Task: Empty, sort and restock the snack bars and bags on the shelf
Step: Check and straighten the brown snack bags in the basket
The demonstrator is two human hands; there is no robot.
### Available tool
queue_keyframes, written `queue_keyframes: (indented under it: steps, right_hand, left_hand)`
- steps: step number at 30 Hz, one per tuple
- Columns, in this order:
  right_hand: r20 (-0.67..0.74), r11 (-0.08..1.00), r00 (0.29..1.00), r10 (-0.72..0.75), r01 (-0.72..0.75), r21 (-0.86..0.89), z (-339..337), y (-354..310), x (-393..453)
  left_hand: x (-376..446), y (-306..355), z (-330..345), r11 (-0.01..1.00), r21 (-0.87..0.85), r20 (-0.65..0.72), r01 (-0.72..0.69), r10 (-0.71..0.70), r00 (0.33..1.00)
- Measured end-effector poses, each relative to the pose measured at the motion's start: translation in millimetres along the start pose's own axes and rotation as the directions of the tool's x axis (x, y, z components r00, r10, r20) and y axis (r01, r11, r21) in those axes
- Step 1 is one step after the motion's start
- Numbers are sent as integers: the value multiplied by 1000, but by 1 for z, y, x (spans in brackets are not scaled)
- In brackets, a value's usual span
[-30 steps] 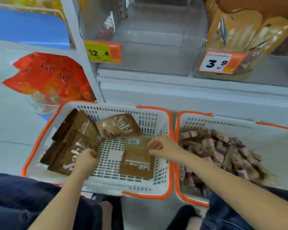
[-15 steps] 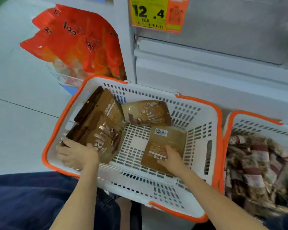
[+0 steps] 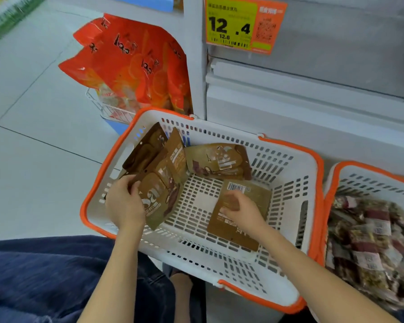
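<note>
While the left hand (image 3: 124,206) grips a stack of brown snack bags (image 3: 159,173) at the left of the white basket (image 3: 287,180), the right hand (image 3: 241,212) pinches a flat brown bag (image 3: 254,199) lying mid-frame on its floor; a second basket (image 3: 369,178) of snack bars (image 3: 369,241) stands right, red bags (image 3: 135,64) upper left

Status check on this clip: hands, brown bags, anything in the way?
Left hand grips the leaning stack of brown bags. Right hand on the flat bag in the basket, grip unclear. Nothing in the way.
</note>
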State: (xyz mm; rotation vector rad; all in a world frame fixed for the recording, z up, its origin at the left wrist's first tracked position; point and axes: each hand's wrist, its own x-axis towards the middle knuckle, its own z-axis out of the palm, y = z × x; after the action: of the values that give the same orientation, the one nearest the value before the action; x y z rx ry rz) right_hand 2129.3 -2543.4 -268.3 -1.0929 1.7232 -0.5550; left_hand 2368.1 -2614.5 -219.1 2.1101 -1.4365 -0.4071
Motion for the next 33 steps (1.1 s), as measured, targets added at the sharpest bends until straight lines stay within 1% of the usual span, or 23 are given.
queue_keyframes:
  steps: [2,4,6,8,12,13,15,16,17,19,20,22,24,25,27,29,33]
  right_hand:
    - [-37,995,996,-87,89,47,-11,-26,-6]
    - [-69,979,980,-187,192,75,-27,-58,-14]
    - [-110,951,952,-284,294,92,-45,-87,-23]
    - [-150,924,923,-356,372,94,-63,-110,-34]
    - [-217,874,872,-439,470,123,-97,-130,-73]
    - [-209,865,868,-450,482,141,-103,-133,-85]
    - [-142,848,873,-467,487,209,-109,-135,-108]
    - [-127,835,874,-470,486,257,-110,-134,-118]
    - [-143,822,875,-463,484,302,-111,-132,-128]
    - [-252,791,868,-428,494,361,-111,-124,-147]
    - [-313,773,862,-398,499,391,-112,-118,-156]
    - [-416,720,846,-335,514,467,-119,-108,-172]
    - [-477,666,834,-277,525,530,-132,-100,-187]
    - [-500,643,831,-244,525,558,-139,-97,-193]
    - [-530,626,822,-211,530,572,-153,-91,-203]
    - [-552,629,815,-179,526,573,-164,-84,-212]
    - [-611,605,783,-112,542,583,-179,-64,-226]
  left_hand:
    - [4,17,-21,996,-28,41,-80,81,996]
    - [7,39,-46,981,-49,88,-188,192,978]
    - [10,60,-71,950,-59,146,-308,313,938]
    - [8,79,-93,912,-115,195,-393,409,892]
    - [-13,109,-136,841,-306,276,-446,527,804]
    - [-21,116,-145,818,-345,287,-460,558,778]
    - [-38,130,-159,777,-409,311,-478,611,728]
    - [-46,137,-163,760,-432,326,-486,634,701]
    - [-55,143,-164,746,-457,344,-483,650,678]
    - [-72,154,-162,729,-506,371,-461,667,647]
    - [-80,159,-161,709,-540,360,-454,682,637]
    - [-94,170,-160,665,-626,321,-407,695,643]
    - [-102,175,-157,635,-714,332,-294,677,656]
    - [-107,177,-155,639,-728,363,-250,668,650]
    - [-114,180,-145,675,-694,421,-251,663,619]
    - [-121,184,-133,695,-673,475,-252,668,573]
    - [-131,192,-109,742,-642,605,-195,646,466]
